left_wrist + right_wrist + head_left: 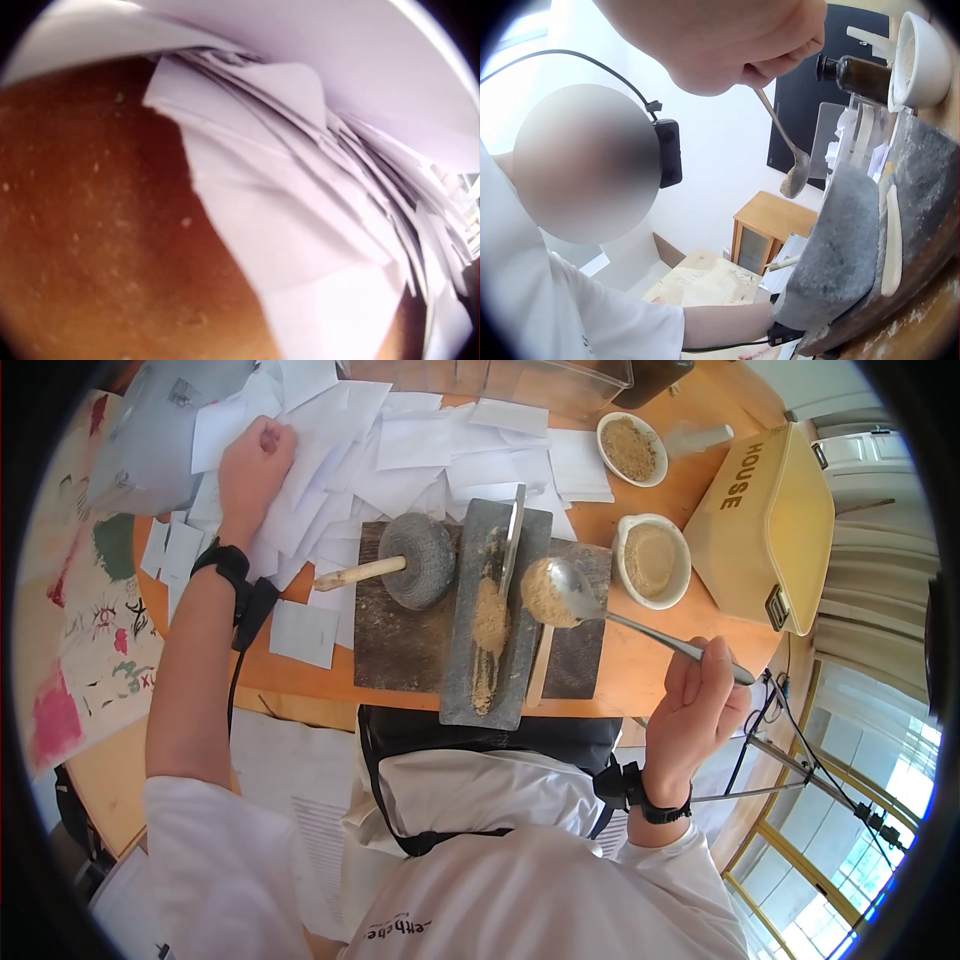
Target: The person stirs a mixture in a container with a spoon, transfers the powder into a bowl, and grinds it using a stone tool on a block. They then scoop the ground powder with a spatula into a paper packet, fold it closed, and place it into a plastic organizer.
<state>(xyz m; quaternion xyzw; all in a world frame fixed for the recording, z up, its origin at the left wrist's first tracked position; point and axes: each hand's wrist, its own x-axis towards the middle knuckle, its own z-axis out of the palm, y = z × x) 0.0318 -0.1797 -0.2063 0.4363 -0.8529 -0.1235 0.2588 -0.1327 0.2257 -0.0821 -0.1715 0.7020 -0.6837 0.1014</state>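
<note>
In the head view the right hand (pixel 700 695) grips the handle of a metal spoon (pixel 665 637), its bowl loaded with tan powder (pixel 543 595) above the right side of the stone trough (pixel 464 685). Tan powder (pixel 490 622) lies along the trough, where a flat metal blade (pixel 514 540) stands at the far end. The right wrist view shows the right hand (pixel 742 41) on the spoon (pixel 801 171), with powder at its bowl. The left hand (pixel 256 465), fingers curled, rests on the white paper packets (pixel 330 445) and holds nothing visible.
A round stone with a wooden handle (pixel 418 560) sits on a dark board (pixel 385 650), left of the trough. Rightward are a white mortar (pixel 682 565) of powder, a bowl (pixel 603 435) of coarser material and a yellow HOUSE box (pixel 740 530). A clear bin (pixel 560 382) stands behind.
</note>
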